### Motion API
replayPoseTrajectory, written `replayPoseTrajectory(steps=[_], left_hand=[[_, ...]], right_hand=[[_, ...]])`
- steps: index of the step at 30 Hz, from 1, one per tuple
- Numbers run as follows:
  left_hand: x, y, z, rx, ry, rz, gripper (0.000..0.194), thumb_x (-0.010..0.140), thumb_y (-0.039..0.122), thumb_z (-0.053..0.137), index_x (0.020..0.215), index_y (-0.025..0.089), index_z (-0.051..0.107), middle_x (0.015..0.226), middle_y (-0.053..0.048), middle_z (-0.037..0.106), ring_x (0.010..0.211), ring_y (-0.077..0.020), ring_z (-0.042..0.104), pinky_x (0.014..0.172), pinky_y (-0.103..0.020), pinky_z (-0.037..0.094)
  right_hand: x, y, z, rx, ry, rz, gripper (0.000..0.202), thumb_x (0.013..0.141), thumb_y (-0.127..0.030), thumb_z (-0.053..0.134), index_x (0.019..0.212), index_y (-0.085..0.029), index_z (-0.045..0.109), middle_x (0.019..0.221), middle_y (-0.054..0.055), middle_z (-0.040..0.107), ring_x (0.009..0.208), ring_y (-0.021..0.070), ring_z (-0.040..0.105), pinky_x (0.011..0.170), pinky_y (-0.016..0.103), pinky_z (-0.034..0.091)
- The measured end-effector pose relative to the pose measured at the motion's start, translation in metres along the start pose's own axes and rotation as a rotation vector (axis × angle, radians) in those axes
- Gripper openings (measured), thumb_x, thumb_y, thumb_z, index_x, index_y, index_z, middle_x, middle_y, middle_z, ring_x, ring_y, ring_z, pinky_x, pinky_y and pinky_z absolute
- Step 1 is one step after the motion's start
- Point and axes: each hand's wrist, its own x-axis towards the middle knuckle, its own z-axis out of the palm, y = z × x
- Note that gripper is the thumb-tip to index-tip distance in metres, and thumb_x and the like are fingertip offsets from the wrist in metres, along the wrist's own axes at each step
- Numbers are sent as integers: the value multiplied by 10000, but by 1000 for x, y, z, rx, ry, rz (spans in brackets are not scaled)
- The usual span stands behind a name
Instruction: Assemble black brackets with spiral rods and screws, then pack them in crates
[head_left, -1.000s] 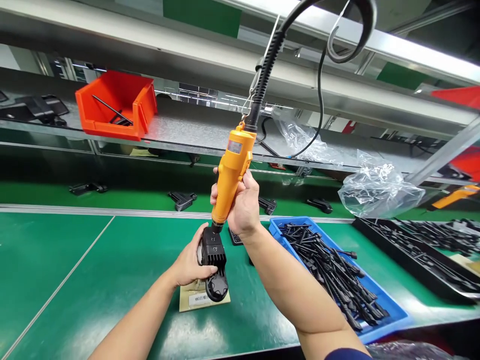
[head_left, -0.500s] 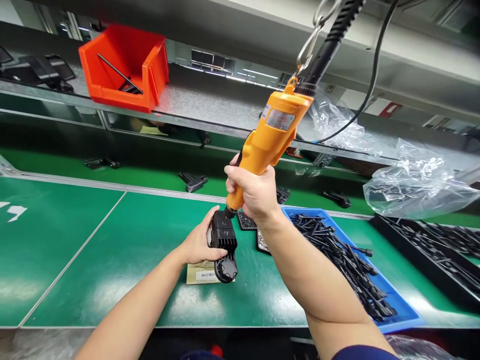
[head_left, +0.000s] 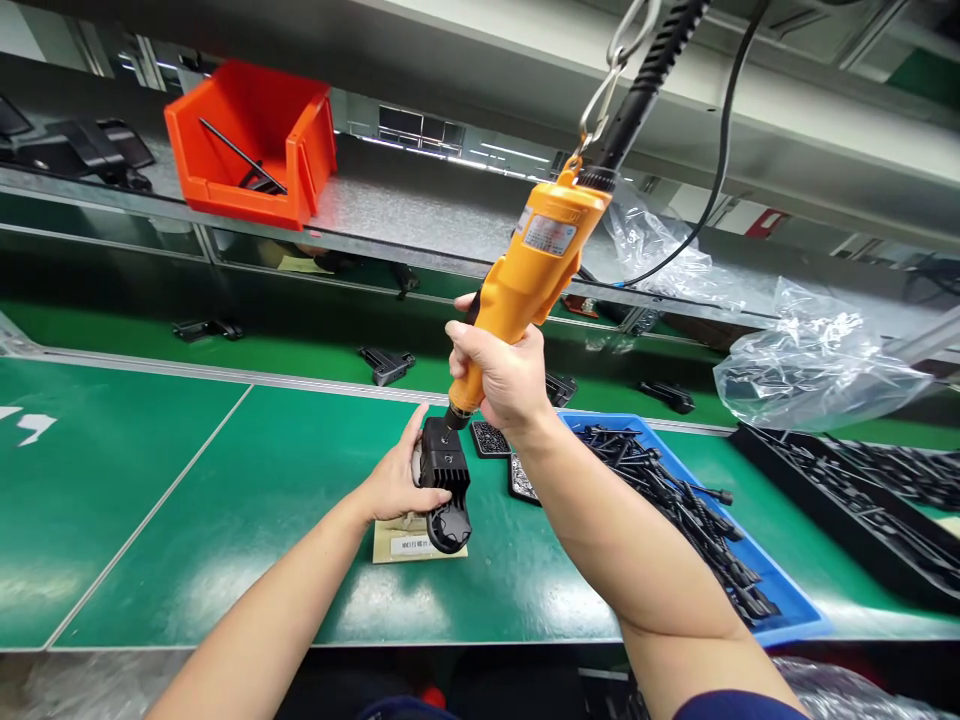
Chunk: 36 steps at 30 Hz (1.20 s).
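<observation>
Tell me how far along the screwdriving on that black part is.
Looks done: the black part is positioned and steadied by the left hand. In hand: the right hand holds the orange driver, its bit at the upper screw spot. Probably left: finishing there; the lower screw spot is too small to judge.

bright, pale light is falling on the table, glaring in white patches at bottom centre. thin lights are glowing at upper centre, while shadow is darkening the space under the shelf. the bag is glinting at right. the driver is looking fairly sharp; its label's fine print is blurring, and the frame's edges are stretching.
</observation>
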Motion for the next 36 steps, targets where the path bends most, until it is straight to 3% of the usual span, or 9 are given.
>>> replayPoseTrajectory(steps=[5,10,14,21,28,32,36], left_hand=[[1,5,-3,71,-32,7,1108,636,357,827,1540,212,203,1342,-153,557,1207,-336,562,1093,-506,379],[0,3,-4,90,-38,-29,1107,651,341,817,1538,222,165,1238,-130,624,1139,-316,604,1059,-495,410],[-1,0,-5,82,-27,-25,1113,654,366,818,1540,222,160,1258,-137,604,1129,-316,605,1042,-484,428],[-2,1,-5,82,-40,-22,1103,685,399,805,1533,224,122,1304,-160,575,1162,-315,589,1051,-498,417],[-1,6,-2,1,-67,4,1090,703,389,807,1516,220,101,1314,-193,571,1192,-329,586,1044,-509,429],[-1,8,-1,-7,-66,-7,1086,698,395,808,1511,220,109,1323,-194,561,1187,-331,587,1051,-518,419],[-1,8,0,-11,-61,4,1077,694,410,807,1506,229,123,1324,-184,553,1193,-330,582,1053,-521,418]], right_hand=[[6,-10,-5,72,20,-5,258,699,-267,760,900,-199,613,497,-89,494,425,75,457,448,236,361],[14,-32,-22,14,143,-60,276,703,-311,755,902,-215,590,541,-87,480,456,75,455,455,241,408],[19,-31,-46,-11,198,-39,319,683,-340,768,908,-225,574,579,-81,484,482,78,466,469,245,428],[20,6,-98,-84,259,137,430,543,-250,775,900,-195,541,651,-67,585,536,96,539,544,266,462],[10,52,-149,-230,142,292,471,519,-197,751,963,-147,603,847,4,676,764,134,602,742,300,462],[2,75,-167,-192,39,329,523,505,-113,732,1008,-158,597,930,12,676,830,145,624,783,305,480],[-8,100,-172,-127,44,382,557,491,-98,757,1023,-161,603,870,10,683,796,149,653,739,291,512]])
